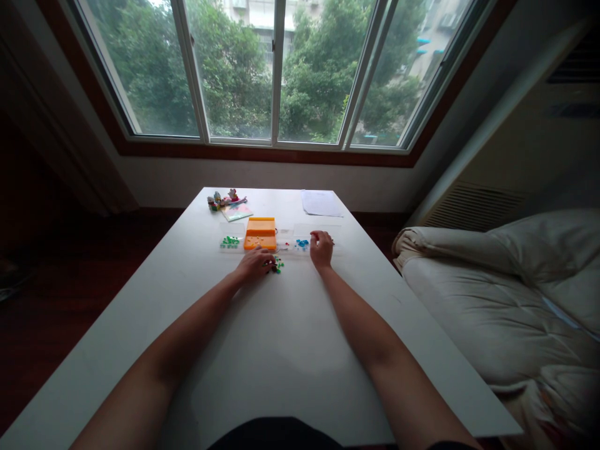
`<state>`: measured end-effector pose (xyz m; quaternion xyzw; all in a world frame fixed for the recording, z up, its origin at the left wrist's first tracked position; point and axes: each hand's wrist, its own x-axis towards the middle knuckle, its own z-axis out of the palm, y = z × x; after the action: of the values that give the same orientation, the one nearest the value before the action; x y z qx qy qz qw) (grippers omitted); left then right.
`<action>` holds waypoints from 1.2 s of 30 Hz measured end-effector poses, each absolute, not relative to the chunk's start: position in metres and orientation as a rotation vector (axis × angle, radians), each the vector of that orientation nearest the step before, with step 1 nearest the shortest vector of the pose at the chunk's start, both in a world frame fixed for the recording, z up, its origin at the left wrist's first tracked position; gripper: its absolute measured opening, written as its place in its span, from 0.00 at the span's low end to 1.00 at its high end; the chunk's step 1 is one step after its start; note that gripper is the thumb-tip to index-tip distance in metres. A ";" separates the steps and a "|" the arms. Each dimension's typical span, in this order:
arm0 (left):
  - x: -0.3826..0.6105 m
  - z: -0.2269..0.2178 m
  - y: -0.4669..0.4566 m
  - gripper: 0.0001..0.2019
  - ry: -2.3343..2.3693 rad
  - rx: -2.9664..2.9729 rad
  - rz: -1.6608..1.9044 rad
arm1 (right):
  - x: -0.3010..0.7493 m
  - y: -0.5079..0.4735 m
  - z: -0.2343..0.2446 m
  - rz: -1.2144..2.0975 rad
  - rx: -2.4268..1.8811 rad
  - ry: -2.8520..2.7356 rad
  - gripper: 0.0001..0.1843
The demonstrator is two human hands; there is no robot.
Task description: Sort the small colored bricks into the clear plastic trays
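My left hand [255, 264] rests low on the table, its fingers curled at a small loose pile of green pieces [280, 265] with some dark ones. What sits between those fingertips is too small to name. Over the right part of a clear plastic tray [304, 252], my right hand [321, 250] is closed with bent fingers; anything inside it is hidden. Just left of it lie small blue pieces [302, 243]. An orange box [261, 233] with its lid raised stands beyond my left hand and holds a few tiny pieces. Green pieces [230, 241] fill a clear compartment to its left.
Small toy figures [217, 200] stand at the table's far left corner, near a pale booklet [237, 212]. White paper sheets [321, 203] lie at the far right. The white table [262, 350] ends below the window; a cream sofa [473, 312] is on the right.
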<state>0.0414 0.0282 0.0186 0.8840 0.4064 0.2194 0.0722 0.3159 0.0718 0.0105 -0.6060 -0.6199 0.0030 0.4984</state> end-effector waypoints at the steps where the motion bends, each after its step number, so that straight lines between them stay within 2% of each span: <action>1: 0.041 0.019 0.028 0.07 1.219 2.646 0.666 | 0.310 0.069 0.011 0.024 -1.412 -1.571 0.13; 7: 0.040 0.020 0.027 0.07 1.267 2.584 0.734 | 0.280 0.052 0.011 0.173 -1.163 -2.010 0.11; 16: 0.028 0.011 0.037 0.07 1.349 2.563 0.798 | 0.258 0.042 0.009 0.152 -0.982 -2.358 0.04; 29: 0.027 0.008 0.039 0.08 1.370 2.548 0.824 | 0.262 0.052 -0.002 0.200 -1.003 -2.347 0.03; 36: 0.027 0.007 0.040 0.08 1.371 2.528 0.827 | 0.265 0.052 -0.001 0.159 -1.031 -2.162 0.03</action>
<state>0.0269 0.0396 0.0072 0.8424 0.4570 0.2757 0.0745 0.2647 0.0519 -0.0013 -0.4005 -0.8394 0.0616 0.3622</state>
